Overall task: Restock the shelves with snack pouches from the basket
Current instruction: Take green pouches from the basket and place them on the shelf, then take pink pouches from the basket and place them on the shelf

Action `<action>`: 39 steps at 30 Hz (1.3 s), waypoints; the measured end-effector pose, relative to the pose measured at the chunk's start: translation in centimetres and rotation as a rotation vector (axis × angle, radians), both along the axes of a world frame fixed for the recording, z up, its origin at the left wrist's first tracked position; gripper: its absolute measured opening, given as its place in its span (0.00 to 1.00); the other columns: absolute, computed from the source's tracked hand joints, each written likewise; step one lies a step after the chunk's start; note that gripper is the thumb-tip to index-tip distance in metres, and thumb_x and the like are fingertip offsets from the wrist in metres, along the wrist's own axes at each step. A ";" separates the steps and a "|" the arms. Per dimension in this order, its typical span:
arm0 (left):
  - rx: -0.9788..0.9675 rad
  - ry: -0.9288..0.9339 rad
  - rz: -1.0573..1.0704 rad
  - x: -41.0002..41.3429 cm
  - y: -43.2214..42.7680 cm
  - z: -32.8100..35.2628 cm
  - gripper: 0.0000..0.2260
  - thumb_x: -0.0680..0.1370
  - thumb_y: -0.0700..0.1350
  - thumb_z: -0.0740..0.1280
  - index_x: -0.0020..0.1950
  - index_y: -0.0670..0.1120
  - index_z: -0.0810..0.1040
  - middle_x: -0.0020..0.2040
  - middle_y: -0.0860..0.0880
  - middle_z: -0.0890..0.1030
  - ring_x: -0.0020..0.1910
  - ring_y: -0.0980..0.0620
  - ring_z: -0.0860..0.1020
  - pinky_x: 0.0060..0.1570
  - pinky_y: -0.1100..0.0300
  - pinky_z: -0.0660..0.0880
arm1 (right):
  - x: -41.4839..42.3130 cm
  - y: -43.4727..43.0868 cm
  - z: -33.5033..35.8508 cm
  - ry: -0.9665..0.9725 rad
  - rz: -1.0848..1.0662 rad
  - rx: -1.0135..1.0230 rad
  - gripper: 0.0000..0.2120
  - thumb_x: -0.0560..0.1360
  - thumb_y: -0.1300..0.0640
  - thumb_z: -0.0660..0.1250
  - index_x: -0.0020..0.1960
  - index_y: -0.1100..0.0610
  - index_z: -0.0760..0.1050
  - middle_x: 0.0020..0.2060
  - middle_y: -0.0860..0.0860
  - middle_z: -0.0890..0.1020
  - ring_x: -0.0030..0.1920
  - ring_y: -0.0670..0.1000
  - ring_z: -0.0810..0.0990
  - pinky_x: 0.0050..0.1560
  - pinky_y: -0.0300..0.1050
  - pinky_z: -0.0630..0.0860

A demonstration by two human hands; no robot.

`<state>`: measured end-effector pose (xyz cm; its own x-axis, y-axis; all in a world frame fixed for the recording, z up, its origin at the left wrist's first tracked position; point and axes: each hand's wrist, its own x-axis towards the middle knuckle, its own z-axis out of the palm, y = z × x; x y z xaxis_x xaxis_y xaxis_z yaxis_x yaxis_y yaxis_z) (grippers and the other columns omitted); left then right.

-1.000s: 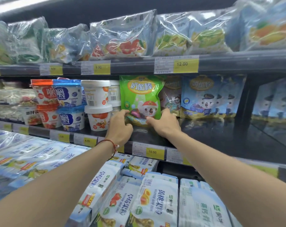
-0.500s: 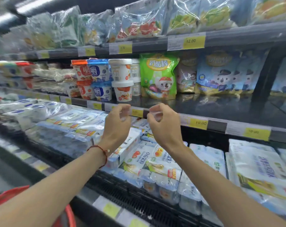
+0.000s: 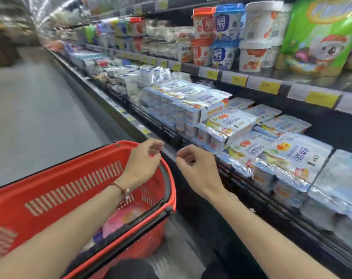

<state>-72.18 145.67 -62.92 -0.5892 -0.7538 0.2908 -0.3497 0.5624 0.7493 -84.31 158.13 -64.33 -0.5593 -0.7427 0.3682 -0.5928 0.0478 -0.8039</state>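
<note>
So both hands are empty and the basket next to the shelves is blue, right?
Not blue: the head view shows the basket is red. The rest holds: the left hand and right hand hold nothing, and the basket stands next to the shelves.

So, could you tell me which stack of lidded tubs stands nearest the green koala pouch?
The white-lidded plastic tubs, directly left of the green koala pouch; the blue-lidded tubs and orange-lidded tubs stand further left.
</note>
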 end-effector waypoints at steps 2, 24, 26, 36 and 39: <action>0.016 -0.045 0.038 3.0 -1.0 -1.8 0.15 0.75 0.35 0.65 0.56 0.50 0.80 0.52 0.56 0.82 0.50 0.60 0.80 0.48 0.73 0.71 | 2.2 -1.5 -1.6 -0.015 0.068 0.050 0.02 0.74 0.55 0.71 0.45 0.48 0.82 0.39 0.41 0.84 0.42 0.42 0.81 0.47 0.42 0.78; 0.460 -0.393 0.219 21.3 -14.6 -20.8 0.13 0.77 0.35 0.64 0.59 0.47 0.79 0.54 0.51 0.81 0.56 0.53 0.78 0.56 0.63 0.71 | 11.7 -19.2 -15.5 0.210 0.472 0.841 0.08 0.79 0.54 0.66 0.56 0.53 0.81 0.53 0.53 0.84 0.52 0.56 0.83 0.55 0.56 0.80; 0.502 -0.436 0.201 21.0 -15.7 -21.5 0.14 0.77 0.36 0.64 0.60 0.46 0.78 0.56 0.50 0.80 0.57 0.52 0.77 0.55 0.63 0.70 | 11.7 -20.3 -16.4 0.221 0.499 0.918 0.07 0.79 0.54 0.65 0.55 0.53 0.79 0.50 0.53 0.84 0.48 0.57 0.84 0.52 0.58 0.82; 0.759 -0.486 0.382 20.0 -18.3 -32.1 0.43 0.70 0.53 0.77 0.72 0.41 0.53 0.70 0.40 0.57 0.70 0.40 0.62 0.67 0.49 0.66 | 9.7 -24.1 -25.0 0.284 0.474 1.349 0.15 0.80 0.58 0.61 0.65 0.54 0.76 0.62 0.56 0.79 0.59 0.61 0.80 0.55 0.49 0.75; 0.842 -0.516 0.370 19.6 -18.1 -36.2 0.47 0.67 0.52 0.79 0.72 0.37 0.51 0.67 0.38 0.64 0.67 0.38 0.68 0.60 0.51 0.72 | 8.9 -24.9 -29.1 0.321 0.481 1.407 0.15 0.81 0.61 0.61 0.67 0.57 0.73 0.62 0.57 0.79 0.59 0.61 0.80 0.49 0.49 0.74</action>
<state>-52.61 127.53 -99.10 -0.1841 -0.7540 -0.6306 -0.7808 -0.2776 0.5598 -75.43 133.25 -93.41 -0.2055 -0.6657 -0.7174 -0.9104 0.3989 -0.1094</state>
